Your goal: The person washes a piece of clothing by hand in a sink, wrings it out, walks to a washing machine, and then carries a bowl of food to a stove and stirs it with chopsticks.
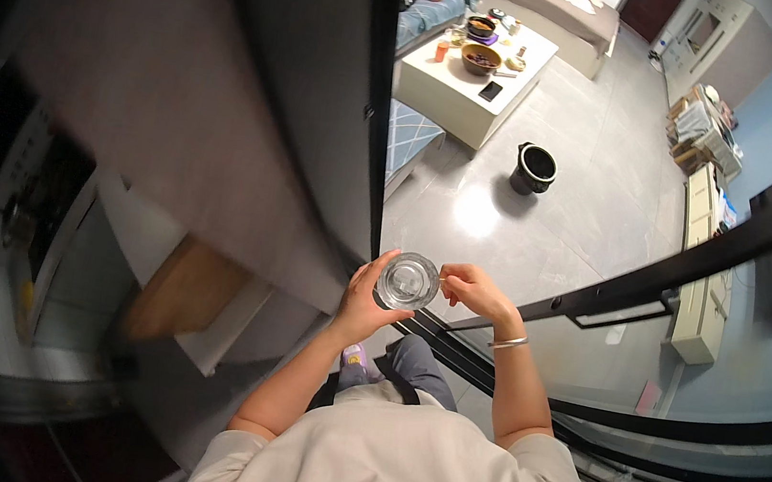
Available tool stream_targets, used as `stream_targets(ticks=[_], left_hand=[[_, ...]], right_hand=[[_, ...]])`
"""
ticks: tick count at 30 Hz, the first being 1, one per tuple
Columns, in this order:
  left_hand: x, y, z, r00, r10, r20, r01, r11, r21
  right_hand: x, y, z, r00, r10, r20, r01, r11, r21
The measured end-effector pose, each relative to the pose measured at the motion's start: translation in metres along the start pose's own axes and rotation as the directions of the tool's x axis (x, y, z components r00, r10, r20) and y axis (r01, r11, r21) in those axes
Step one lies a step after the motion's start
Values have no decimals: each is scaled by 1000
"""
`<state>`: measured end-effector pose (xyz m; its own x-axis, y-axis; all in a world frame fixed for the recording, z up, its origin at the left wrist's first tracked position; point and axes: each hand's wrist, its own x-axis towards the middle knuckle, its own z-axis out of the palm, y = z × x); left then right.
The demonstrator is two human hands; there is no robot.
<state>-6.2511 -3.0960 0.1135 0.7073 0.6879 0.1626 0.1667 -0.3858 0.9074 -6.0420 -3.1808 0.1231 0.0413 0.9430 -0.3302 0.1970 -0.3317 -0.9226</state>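
A clear glass cup (pixel 408 281) is held in front of my body, and I look down into its round mouth. My left hand (pixel 369 299) curves around its left side, fingers at the far rim and thumb along the near side. On the other side my right hand (pixel 474 290) is closed in a pinch at the cup's edge, on what looks like a small handle mostly hidden by the fingers. A silver bracelet (pixel 507 343) circles my right wrist.
I stand at a black-framed glass door (pixel 691 271), its frame on my right and a dark wall edge to my left. Ahead on the tiled floor stands a black bin (pixel 535 169). Beyond it, a white table (pixel 462 94) bears bowls; a person sits on the blue sofa (pixel 432 21).
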Motion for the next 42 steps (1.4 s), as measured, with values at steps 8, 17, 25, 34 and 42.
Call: stream_targets(ticks=[8, 17, 25, 34, 42], left_hand=[[182, -21, 38, 996, 11, 83, -8, 999, -41], [364, -23, 98, 976, 71, 207, -74, 997, 9], [514, -30, 154, 960, 25, 279, 14, 990, -138], [707, -70, 192, 916, 89, 391, -91, 996, -14], [874, -123, 215, 915, 131, 382, -147, 989, 13]], right_hand=[[96, -2, -141, 991, 41, -130, -34, 998, 55], [167, 8, -297, 960, 69, -272, -58, 997, 49], [227, 13, -427, 930, 130, -345, -115, 991, 64], [330, 33, -564, 902, 122, -413, -75, 989, 128], [456, 47, -671, 879, 131, -459, -86, 989, 119]])
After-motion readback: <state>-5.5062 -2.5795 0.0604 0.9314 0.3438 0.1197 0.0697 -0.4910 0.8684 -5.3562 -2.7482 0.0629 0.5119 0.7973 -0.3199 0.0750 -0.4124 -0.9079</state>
